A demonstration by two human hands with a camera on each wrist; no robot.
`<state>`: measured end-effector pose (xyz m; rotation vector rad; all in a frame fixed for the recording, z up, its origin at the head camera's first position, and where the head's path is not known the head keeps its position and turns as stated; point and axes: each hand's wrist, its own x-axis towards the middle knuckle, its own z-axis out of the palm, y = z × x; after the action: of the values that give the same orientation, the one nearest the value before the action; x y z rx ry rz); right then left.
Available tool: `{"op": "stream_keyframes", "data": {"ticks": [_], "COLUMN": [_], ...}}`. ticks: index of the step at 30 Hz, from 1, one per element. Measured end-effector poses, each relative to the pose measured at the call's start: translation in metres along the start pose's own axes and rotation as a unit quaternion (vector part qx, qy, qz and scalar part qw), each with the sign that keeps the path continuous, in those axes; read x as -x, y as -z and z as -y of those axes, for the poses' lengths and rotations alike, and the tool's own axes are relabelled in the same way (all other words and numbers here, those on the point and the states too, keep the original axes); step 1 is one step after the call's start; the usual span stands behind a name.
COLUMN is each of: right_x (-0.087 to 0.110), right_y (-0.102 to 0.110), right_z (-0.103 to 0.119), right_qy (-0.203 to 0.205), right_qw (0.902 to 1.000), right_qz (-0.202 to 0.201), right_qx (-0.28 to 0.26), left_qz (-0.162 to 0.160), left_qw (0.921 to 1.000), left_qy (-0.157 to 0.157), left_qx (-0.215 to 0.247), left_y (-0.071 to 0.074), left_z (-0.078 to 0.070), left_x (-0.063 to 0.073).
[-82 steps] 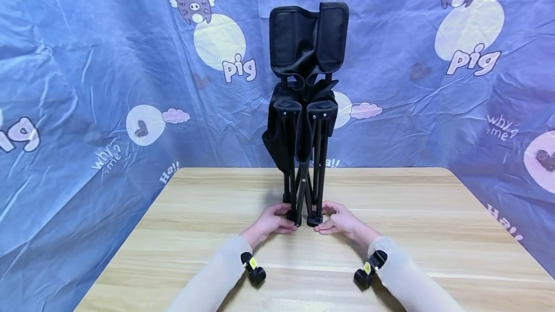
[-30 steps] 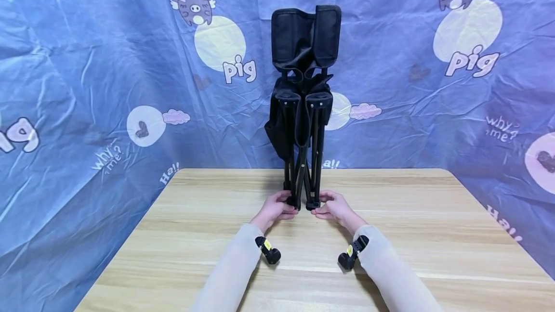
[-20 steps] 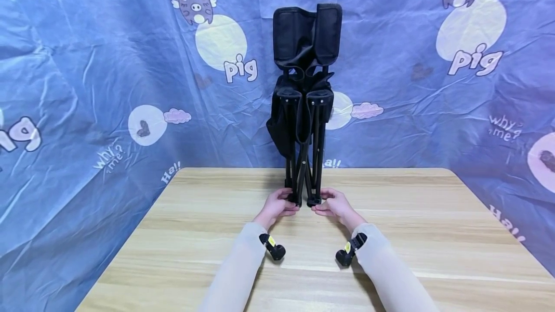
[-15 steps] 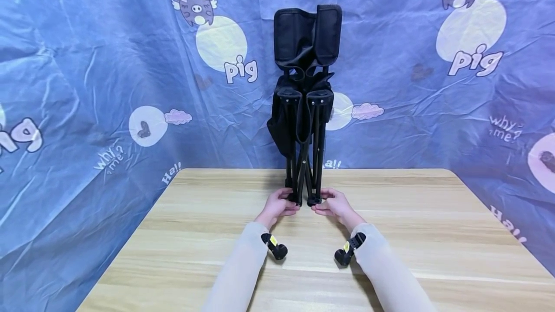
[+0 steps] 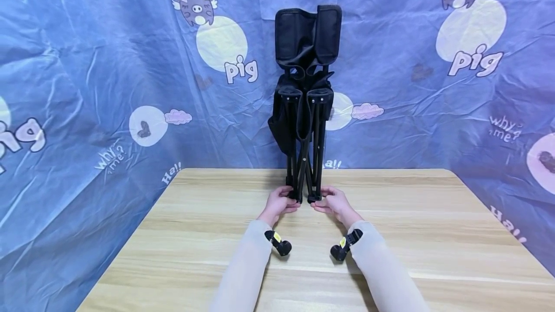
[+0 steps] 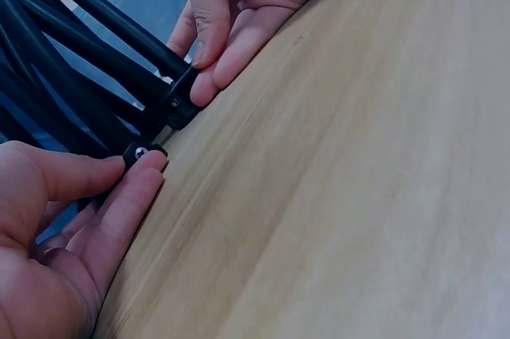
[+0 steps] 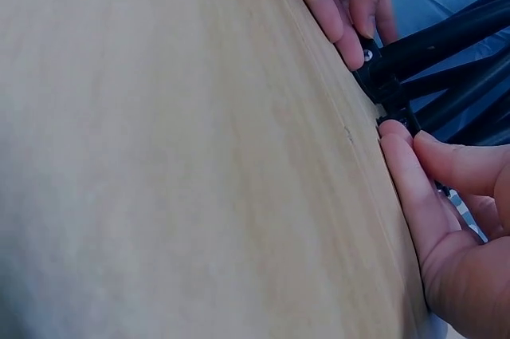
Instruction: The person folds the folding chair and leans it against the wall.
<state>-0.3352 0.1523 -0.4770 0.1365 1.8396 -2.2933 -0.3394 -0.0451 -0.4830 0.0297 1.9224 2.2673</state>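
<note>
A folded black camping chair (image 5: 295,37) stands upright toward the back of the table in the head view, its fabric bunched around thin dark legs. My left hand (image 5: 276,205) pinches the chair's near left foot (image 6: 137,152) between thumb and fingers. On the other side, my right hand (image 5: 337,206) pinches the near right foot (image 6: 183,100) the same way. In both wrist views the fingers lie low against the tabletop under the feet. The far feet are partly hidden behind the hands and front legs.
The light wood table (image 5: 208,244) stretches out on both sides of the chair. Its back edge lies just behind the legs. A blue cloth backdrop (image 5: 243,124) with pig drawings hangs behind and at both sides.
Both hands have moved the chair away from me, toward the table's back edge, with their grip on its feet unchanged. In the last half second it has shifted only slightly.
</note>
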Motion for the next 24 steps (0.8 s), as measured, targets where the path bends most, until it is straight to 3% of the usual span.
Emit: {"op": "stream_keyframes", "data": {"ticks": [11,24], "right_x": [-0.002,-0.001], "right_y": [-0.003,-0.004], "right_z": [0.000,0.001], "right_qy": [0.010,0.011], "right_qw": [0.9999,0.9993], "right_qz": [-0.011,-0.003], "right_qx": [-0.009,-0.035], "left_qz": [-0.043,-0.069], "left_qw": [0.9990,0.9968], "left_qy": [-0.012,-0.033], "left_qx": [0.007,0.024], "left_y": [-0.007,-0.012], "left_z": [0.000,0.000], "left_x": [-0.002,0.001]}}
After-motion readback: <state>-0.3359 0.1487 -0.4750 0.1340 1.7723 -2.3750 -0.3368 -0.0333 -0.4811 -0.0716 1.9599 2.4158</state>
